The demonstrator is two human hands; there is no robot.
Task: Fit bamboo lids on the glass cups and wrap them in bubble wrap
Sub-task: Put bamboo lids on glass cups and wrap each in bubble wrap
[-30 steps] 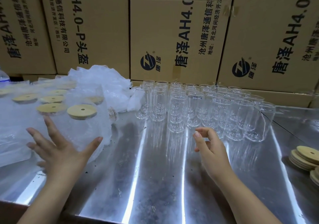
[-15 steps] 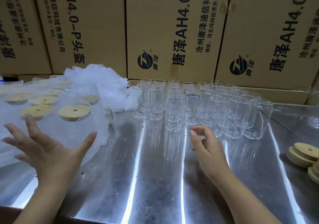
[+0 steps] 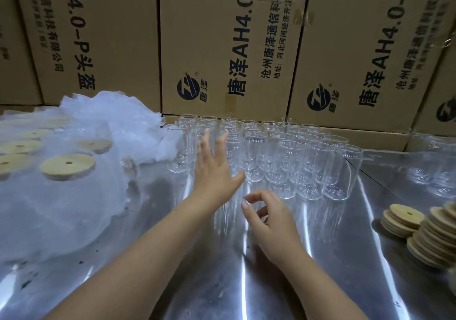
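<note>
Glass cups (image 3: 283,161): clear, tall, round-bottomed, upright in close rows, mouths up, not yet lidded. Taken as the landmark.

Cardboard boxes (image 3: 229,36): brown, dark printed lettering, forming a wall directly behind the cups.

Steel table (image 3: 222,282): shiny, streaked with reflections. It carries the cups toward its back edge.

Left of the cups: bubble wrap (image 3: 61,208), translucent white, heaped and crumpled. Wrapped cups stand within it, their bamboo tops showing through. The nearest lidded cup (image 3: 67,168) has a round, pale tan lid with one small centre hole.

Right of the cups, well apart: loose bamboo lids (image 3: 434,240), flat discs of the same kind, in leaning stacks.

Left hand (image 3: 214,169): at the cups' front left corner, fingers straight and splayed wide, gripping nothing. Whether it touches the glass cannot be told.

Right hand (image 3: 271,223): just in front of the cups, above the table. Fingers are loosely bent, thumb and forefinger curved toward each other with a gap between, holding nothing.
</note>
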